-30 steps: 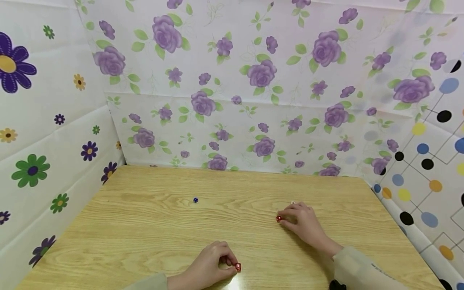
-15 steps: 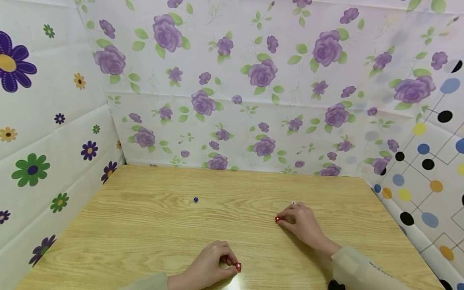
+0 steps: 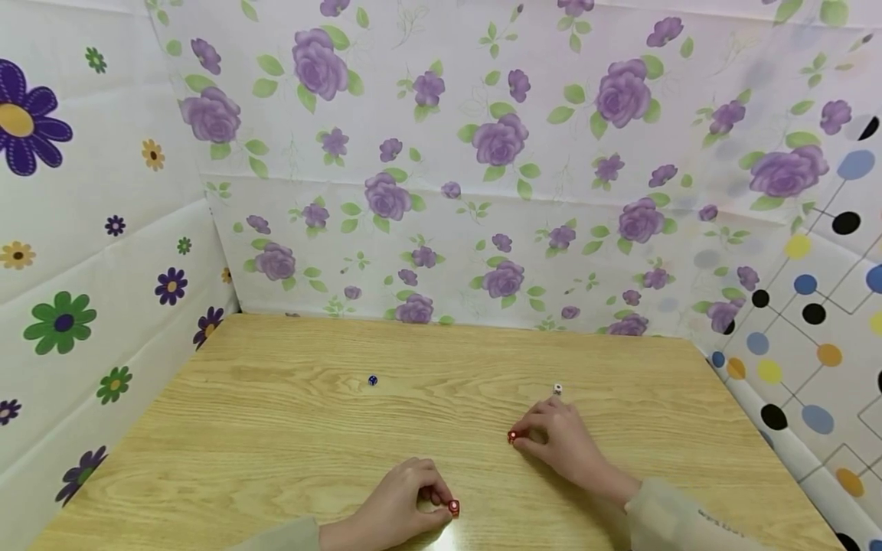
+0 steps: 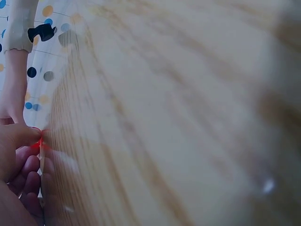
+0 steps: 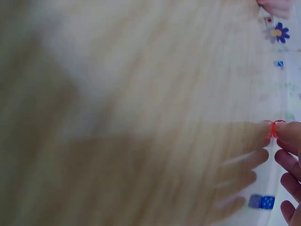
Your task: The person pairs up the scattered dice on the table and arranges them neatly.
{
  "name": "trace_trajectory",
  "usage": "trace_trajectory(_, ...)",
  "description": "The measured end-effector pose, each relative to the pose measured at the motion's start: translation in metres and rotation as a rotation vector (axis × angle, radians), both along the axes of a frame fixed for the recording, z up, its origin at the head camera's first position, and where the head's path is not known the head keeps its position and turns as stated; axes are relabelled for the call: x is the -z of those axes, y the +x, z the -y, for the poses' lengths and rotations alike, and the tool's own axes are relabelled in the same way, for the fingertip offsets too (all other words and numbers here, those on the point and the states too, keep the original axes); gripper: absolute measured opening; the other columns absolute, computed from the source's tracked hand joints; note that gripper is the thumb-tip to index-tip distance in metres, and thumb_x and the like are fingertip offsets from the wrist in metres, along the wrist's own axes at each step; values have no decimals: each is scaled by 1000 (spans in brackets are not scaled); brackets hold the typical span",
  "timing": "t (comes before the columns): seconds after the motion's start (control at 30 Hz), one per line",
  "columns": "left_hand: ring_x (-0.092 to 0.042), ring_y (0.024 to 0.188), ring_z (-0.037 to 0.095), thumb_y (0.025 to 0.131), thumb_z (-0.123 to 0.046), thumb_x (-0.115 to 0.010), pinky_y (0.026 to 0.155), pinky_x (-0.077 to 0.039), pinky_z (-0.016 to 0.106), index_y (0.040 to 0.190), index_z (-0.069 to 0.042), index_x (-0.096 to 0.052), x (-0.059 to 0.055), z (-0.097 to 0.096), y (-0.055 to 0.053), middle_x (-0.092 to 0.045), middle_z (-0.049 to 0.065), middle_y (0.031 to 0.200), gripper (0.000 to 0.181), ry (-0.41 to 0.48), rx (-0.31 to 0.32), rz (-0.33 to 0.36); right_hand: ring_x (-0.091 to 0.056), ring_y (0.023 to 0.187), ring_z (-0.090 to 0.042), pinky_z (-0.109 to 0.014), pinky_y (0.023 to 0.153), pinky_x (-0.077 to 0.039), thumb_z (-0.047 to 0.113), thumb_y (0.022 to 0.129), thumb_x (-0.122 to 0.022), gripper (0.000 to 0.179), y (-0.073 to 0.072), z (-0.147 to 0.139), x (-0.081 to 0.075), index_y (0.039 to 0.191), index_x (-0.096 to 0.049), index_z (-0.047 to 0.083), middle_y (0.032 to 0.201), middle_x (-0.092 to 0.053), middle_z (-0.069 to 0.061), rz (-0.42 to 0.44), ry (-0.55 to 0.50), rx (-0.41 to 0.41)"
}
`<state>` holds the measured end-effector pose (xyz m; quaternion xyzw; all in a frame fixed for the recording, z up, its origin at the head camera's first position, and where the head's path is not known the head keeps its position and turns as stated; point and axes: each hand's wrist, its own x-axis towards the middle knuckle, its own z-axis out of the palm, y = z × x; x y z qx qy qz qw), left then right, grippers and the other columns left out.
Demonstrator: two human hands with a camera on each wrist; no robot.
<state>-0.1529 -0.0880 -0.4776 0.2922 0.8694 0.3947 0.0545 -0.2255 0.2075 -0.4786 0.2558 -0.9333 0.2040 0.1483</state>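
My left hand (image 3: 400, 501) pinches a small red die (image 3: 454, 508) between thumb and fingers at the table's near side. To the right and farther off, my right hand (image 3: 561, 442) pinches a second red die (image 3: 512, 436) at its fingertips. Just beyond that hand's knuckles lies a small die (image 3: 557, 389) with a white-looking top. A blue die (image 3: 373, 380) rests alone farther back, left of the middle. In the right wrist view, a blue dotted die (image 5: 268, 202) shows beside the curled fingers. Most of each red die is covered by fingers in the wrist views.
The wood-grain table (image 3: 289, 436) has a glossy top that mirrors the hands. A purple-rose cloth (image 3: 441, 252) hangs along its back edge. Patterned cloths stand at both sides, daisies (image 3: 62, 321) on the left and coloured dots (image 3: 813, 314) on the right.
My right hand has slid left and nearer to me with its red die, uncovering the white-topped die behind it. My left hand stays in place.
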Motion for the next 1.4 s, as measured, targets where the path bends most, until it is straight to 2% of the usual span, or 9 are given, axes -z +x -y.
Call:
trace_trajectory(0.13, -48, 78, -6, 85, -26, -78, 70, -44, 14, 84, -24, -73, 1, 0, 0, -60, -15, 81, 5, -5, 0, 4, -50, 84, 0, -28, 76, -42, 32, 78, -83, 13, 9, 5, 0, 87, -76, 37, 89, -68, 22, 0, -3, -43)
trace_trajectory(0.37, -48, 78, -6, 86, -27, -77, 70, -44, 14, 84, -25, -73, 2, 0, 0, -60, -16, 80, 5, -9, 4, -14, -49, 86, 1, -23, 74, -45, 33, 80, -82, 13, 20, 12, -1, 87, -74, 40, 89, -65, 26, 134, -42, -46)
trace_trajectory(0.5, -48, 78, -7, 86, -27, -77, 70, -44, 14, 84, -25, -73, 3, -1, 0, -59, -16, 81, 5, -14, 6, -18, -49, 85, 0, -21, 71, -44, 33, 80, -82, 12, 28, 16, -1, 86, -74, 40, 89, -65, 26, 157, -56, -63)
trace_trajectory(0.8, -46, 78, -7, 85, -29, -78, 71, -43, 13, 84, -26, -72, 5, -1, -1, -58, -18, 80, 7, -48, -12, -51, -48, 87, 1, -22, 75, -45, 33, 80, -82, 10, 43, 28, -5, 84, -74, 38, 86, -64, 26, 194, -65, -99)
trace_trajectory(1.4, -48, 79, -8, 86, -29, -78, 73, -45, 13, 85, -26, -72, 3, -2, -1, -58, -19, 82, 6, -53, -8, -42, -46, 86, 3, -16, 71, -41, 39, 82, -79, 7, 68, 46, -3, 87, -73, 38, 89, -60, 25, 293, -120, -151)
